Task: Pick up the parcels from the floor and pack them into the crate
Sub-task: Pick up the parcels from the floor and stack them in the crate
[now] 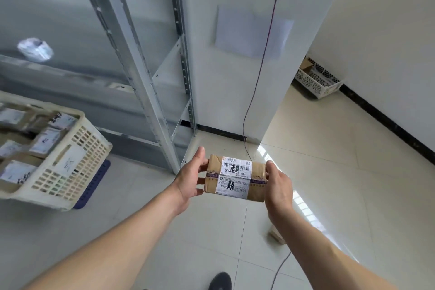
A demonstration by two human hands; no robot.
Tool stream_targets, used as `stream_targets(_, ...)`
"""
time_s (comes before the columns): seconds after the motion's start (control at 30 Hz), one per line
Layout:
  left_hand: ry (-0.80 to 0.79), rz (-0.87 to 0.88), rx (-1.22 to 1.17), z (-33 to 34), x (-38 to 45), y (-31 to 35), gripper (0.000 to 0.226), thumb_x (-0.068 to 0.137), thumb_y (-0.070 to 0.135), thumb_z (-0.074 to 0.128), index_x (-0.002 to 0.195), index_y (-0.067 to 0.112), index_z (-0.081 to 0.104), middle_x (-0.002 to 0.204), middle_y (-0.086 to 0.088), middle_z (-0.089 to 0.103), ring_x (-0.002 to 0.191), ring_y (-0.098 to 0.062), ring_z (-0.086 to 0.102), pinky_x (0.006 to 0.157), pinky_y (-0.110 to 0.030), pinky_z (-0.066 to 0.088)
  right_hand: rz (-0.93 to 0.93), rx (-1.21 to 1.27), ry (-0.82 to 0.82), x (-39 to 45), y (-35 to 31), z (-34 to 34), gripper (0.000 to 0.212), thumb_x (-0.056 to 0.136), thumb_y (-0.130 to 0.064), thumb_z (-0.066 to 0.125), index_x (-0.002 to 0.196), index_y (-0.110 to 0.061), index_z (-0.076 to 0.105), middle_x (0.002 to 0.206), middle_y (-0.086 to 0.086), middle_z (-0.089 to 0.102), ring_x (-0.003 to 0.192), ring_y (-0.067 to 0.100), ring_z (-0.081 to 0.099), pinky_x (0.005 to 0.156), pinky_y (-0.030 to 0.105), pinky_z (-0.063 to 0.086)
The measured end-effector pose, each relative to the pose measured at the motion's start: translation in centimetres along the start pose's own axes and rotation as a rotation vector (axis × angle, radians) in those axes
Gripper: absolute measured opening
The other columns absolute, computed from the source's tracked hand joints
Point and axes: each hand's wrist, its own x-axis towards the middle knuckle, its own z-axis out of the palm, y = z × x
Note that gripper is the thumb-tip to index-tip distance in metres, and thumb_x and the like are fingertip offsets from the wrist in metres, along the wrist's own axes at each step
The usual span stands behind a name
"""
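Both arms outstretched; left hand and right hand hold the parcel by its ends above the floor, each grip curled, crate to the left.

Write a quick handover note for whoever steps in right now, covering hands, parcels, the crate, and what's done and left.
Left hand and right hand grip the ends of one brown parcel, held in the air over the floor.
The cream crate sits to the left, already holding several parcels.
Left to do: carry this parcel to the crate and set it in. Something small lies on the floor by the right forearm, too blurred to identify.
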Motion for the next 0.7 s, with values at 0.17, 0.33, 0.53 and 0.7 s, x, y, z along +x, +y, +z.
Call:
stream_targets(0.17, 0.065, 0.049, -0.081, -5.5, -2.6, 1.1, 0.065, 0.089, 0.073, 0.03, 0.108, 0.025, 0.069, 0.117, 0.0, 0.07, 0.098, -0.022, 0.064, 0.101, -0.046, 0.044, -0.032, -0.043, -0.074, -2.4, -2.6, 4.5, 0.06, 0.078, -0.06, 0.046, 0.076, -0.004, 0.069, 0.069, 0.006, 0.066, 0.069, 0.024, 0.061, 0.076, 0.046, 0.056)
stream_targets(0.33, 0.142, 0.097, -0.125, -13.2, -5.9, 1.0, 0.083, 0.073, 0.088, 0.039, 0.117, 0.023, 0.067, 0.114, -0.006, 0.072, 0.102, -0.026, 0.066, 0.099, -0.046, 0.047, -0.12, -0.081, -0.157, -6.4, -4.3, 11.0, 0.073, 0.07, -0.07, 0.044, 0.08, -0.002, 0.07, 0.079, 0.016, 0.073, 0.075, 0.031, 0.066, 0.082, 0.051, 0.056)
stream_targets(0.53, 0.23, 0.123, -0.178, -23.4, -11.3, -0.1, 0.072, 0.068, 0.084, 0.031, 0.105, 0.031, 0.064, 0.116, 0.001, 0.069, 0.107, -0.025, 0.064, 0.104, -0.048, 0.044, -0.209, -0.134, -0.258, -13.7, -5.5, 19.6, 0.059, 0.086, -0.061, 0.047, 0.074, -0.007, 0.069, 0.075, 0.012, 0.071, 0.073, 0.025, 0.06, 0.074, 0.039, 0.05)
stream_targets(0.7, 0.327, 0.127, -0.225, -31.8, -15.4, -1.8, 0.075, 0.069, 0.089, 0.034, 0.112, 0.033, 0.06, 0.124, 0.002, 0.064, 0.11, -0.025, 0.061, 0.105, -0.052, 0.041, -0.265, -0.184, -0.348, -19.7, -5.4, 27.2, 0.062, 0.078, -0.069, 0.043, 0.071, -0.014, 0.07, 0.071, 0.005, 0.07, 0.075, 0.024, 0.063, 0.081, 0.043, 0.053)
